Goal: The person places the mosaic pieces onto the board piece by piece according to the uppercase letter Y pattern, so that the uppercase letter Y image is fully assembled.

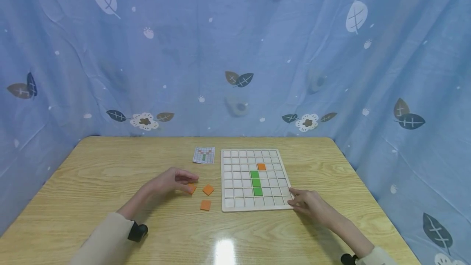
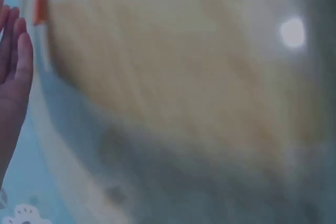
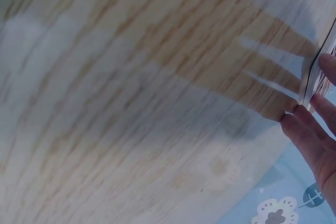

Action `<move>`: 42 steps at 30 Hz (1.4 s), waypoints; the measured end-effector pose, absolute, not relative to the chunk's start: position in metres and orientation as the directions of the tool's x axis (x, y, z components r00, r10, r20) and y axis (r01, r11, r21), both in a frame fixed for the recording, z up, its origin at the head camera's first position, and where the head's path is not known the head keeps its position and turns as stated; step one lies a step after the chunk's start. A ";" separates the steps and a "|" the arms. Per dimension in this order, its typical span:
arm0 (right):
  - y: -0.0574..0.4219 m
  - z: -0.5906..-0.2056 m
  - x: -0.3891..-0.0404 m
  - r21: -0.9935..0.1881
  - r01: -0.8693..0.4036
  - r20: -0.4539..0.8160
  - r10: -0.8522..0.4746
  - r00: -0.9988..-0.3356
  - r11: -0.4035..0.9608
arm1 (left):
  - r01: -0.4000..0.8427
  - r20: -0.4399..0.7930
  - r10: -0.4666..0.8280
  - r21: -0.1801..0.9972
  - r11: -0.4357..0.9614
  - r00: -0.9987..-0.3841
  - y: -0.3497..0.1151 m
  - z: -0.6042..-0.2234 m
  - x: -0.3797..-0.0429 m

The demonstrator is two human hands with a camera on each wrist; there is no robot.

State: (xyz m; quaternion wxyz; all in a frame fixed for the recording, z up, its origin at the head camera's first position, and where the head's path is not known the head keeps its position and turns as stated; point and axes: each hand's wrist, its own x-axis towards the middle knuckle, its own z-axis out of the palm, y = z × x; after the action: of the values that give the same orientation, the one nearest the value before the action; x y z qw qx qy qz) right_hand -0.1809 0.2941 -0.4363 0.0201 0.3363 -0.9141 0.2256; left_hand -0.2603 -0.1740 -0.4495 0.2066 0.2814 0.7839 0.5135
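Observation:
My left hand reaches over the left part of the table, fingers extended and apart from the thumb. By its thumb lies an orange square tile, partly hidden by the hand. Two more orange tiles, one diamond-wise and one lower, lie near it. To their right is a white grid board bearing a column of green tiles and one orange tile. With nearly straight fingers, my right hand touches the board's lower right edge; those fingers also appear in the right wrist view.
A small printed card with a coloured grid pattern lies beyond the loose tiles, left of the board. The wooden table meets a blue patterned curtain at its back. Light reflects off the table's front.

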 end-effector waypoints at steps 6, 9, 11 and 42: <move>0.295 -0.435 -0.181 -0.376 -0.638 0.208 -0.610 -0.765 0.672 | 0.371 0.057 0.674 0.868 0.332 -0.737 -0.177 -0.458 -0.259; 0.295 -0.436 -0.181 -0.365 -0.651 0.230 -0.614 -0.755 0.665 | 0.446 0.101 0.658 0.810 0.381 -0.746 -0.174 -0.459 -0.260; 0.295 -0.437 -0.180 -0.362 -0.662 0.244 -0.618 -0.747 0.657 | 0.458 0.104 0.642 0.787 0.414 -0.760 -0.171 -0.458 -0.261; 0.295 -0.441 -0.181 -0.357 -0.663 0.251 -0.616 -0.747 0.658 | 0.425 0.291 0.342 0.795 0.434 -0.894 -0.016 -0.425 -0.279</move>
State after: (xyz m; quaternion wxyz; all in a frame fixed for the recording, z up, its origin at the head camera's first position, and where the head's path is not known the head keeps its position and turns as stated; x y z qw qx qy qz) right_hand -0.1806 0.2951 -0.4408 0.0542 0.3518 -0.9089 0.2173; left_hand -0.2788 -0.0165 -0.4251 -0.0429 0.2266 0.8457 0.4812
